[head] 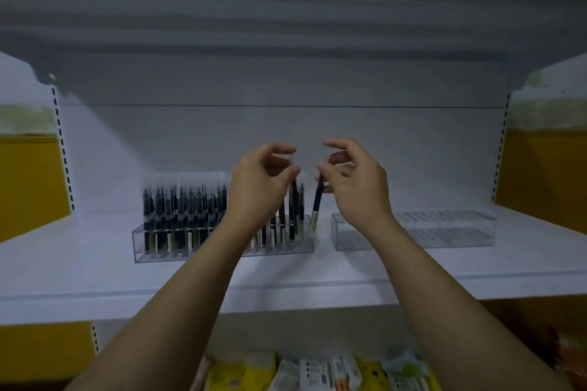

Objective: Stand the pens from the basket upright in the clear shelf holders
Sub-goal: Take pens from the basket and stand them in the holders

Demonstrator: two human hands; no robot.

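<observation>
A: Here, where is the pen [317,203]?

B: Tilted, its top pinched by the right hand [352,181], its tip at the right end of the clear holder [222,251]. It is probably light, stiff and slippery, so hold it high. The left hand [260,187] curls among the standing pens [184,209]; whether it grips one is unclear.

A: Writing?

B: Pale bands, unreadable.

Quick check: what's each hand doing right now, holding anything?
Left hand: fingers curled over pens in the left holder; grip cannot be told.
Right hand: pinches the top of a tilted dark pen.
</observation>
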